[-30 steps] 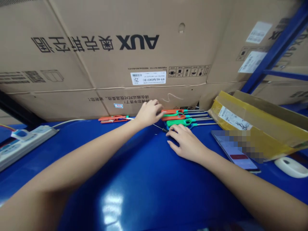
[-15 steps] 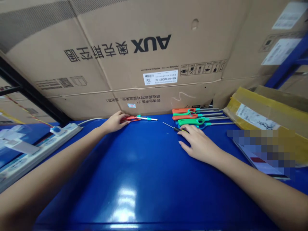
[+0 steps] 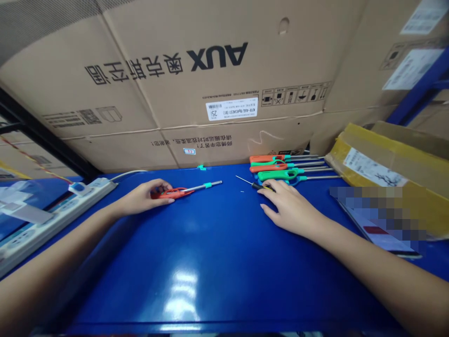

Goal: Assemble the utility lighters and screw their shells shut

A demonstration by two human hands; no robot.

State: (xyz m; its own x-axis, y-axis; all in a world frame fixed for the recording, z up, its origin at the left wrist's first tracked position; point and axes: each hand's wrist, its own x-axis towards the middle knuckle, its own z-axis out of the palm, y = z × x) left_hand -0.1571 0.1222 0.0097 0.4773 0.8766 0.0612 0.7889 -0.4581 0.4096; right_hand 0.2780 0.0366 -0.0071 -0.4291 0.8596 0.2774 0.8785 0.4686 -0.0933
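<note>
My left hand (image 3: 142, 199) is closed around the handle of an orange-red long-nosed lighter (image 3: 182, 191). The lighter's metal tube, with a green collar, points right over the blue tabletop (image 3: 196, 243). On the right, the fingers of my right hand (image 3: 289, 206) are curled over the dark handle of a thin screwdriver (image 3: 257, 186), whose shaft points up and left. Part of that handle is hidden by the fingers. Just beyond this hand lie several more lighters, among them a green lighter (image 3: 277, 175) and an orange lighter (image 3: 266, 167).
A small green piece (image 3: 201, 167) lies at the back edge, before a large cardboard carton (image 3: 175, 103). Power strips (image 3: 84, 199) run along the left. A yellow-taped box (image 3: 379, 168) and a flat device, partly blurred out (image 3: 393, 241), are on the right.
My left hand has drawn the orange-red lighter towards me and to the left, away from the small green piece at the back. My right hand stays on the screwdriver.
</note>
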